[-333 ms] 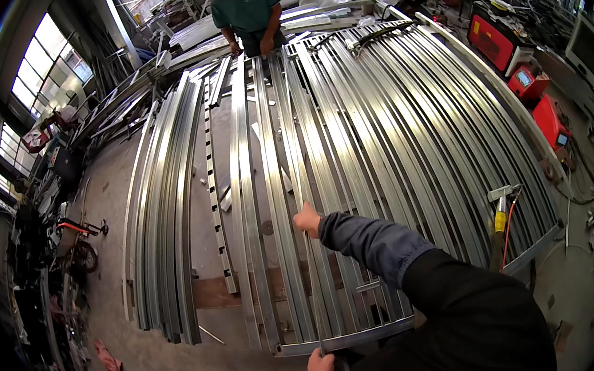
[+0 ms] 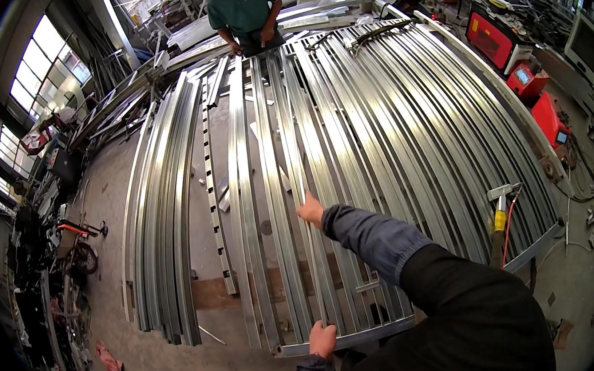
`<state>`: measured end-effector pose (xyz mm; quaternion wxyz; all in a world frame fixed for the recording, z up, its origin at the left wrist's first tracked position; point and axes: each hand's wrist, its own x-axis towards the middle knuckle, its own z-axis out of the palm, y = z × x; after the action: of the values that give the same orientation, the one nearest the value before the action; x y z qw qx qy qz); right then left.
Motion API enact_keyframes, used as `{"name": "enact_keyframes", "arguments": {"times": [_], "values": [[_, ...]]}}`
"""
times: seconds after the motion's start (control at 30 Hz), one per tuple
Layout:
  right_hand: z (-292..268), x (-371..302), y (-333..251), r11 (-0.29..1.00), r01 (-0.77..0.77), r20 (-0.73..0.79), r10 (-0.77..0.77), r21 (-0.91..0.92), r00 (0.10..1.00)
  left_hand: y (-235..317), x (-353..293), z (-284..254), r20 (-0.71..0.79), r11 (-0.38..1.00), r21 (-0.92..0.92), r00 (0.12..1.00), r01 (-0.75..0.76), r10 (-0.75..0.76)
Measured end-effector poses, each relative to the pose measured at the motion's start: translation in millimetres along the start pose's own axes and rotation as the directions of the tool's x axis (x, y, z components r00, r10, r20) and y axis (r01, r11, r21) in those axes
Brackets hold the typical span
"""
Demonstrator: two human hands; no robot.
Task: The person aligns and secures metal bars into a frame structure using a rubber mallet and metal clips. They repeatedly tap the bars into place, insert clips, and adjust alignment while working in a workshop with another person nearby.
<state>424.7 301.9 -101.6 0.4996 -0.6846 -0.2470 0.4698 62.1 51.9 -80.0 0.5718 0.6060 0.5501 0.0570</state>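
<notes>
Long silvery metal tubes (image 2: 413, 143) lie side by side on a metal frame (image 2: 380, 333). A thin metal bar (image 2: 316, 271) runs lengthwise along the tubes left of the middle. My right hand (image 2: 311, 209) is closed on it partway along its length, arm stretched forward. My left hand (image 2: 322, 339) is closed on its near end, just over the frame's front rail. Across the frame, a person in a green shirt (image 2: 245, 8) stands with both hands low by the tubes' far ends; whether they grip anything is unclear.
A separate stack of tubes (image 2: 162, 223) lies at left, beside a notched strip (image 2: 213, 195). A yellow-handled welding torch or similar tool (image 2: 500, 217) with a red cable rests on the right tubes. Red machines (image 2: 550, 120) stand far right. A pinkish rag (image 2: 110, 361) lies on the floor.
My left hand has moved forward, from below the front rail to above it. My right hand has shifted slightly forward and right, still on the thin bar.
</notes>
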Motion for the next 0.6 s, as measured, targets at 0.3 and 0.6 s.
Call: {"name": "enact_keyframes", "arguments": {"times": [0.3,0.6], "values": [[55.3,-278.5,74.2,0.981,-0.178,0.334,0.193,-0.075,0.922,22.0,0.0,-5.4,0.239,0.866,-0.389,0.942,0.314,-0.235],[61.1,-311.2,81.7,0.988,-0.1,0.196,0.122,-0.119,0.973,34.4,-6.9,-1.5,0.238,0.914,-0.378,0.969,0.149,-0.059]]}}
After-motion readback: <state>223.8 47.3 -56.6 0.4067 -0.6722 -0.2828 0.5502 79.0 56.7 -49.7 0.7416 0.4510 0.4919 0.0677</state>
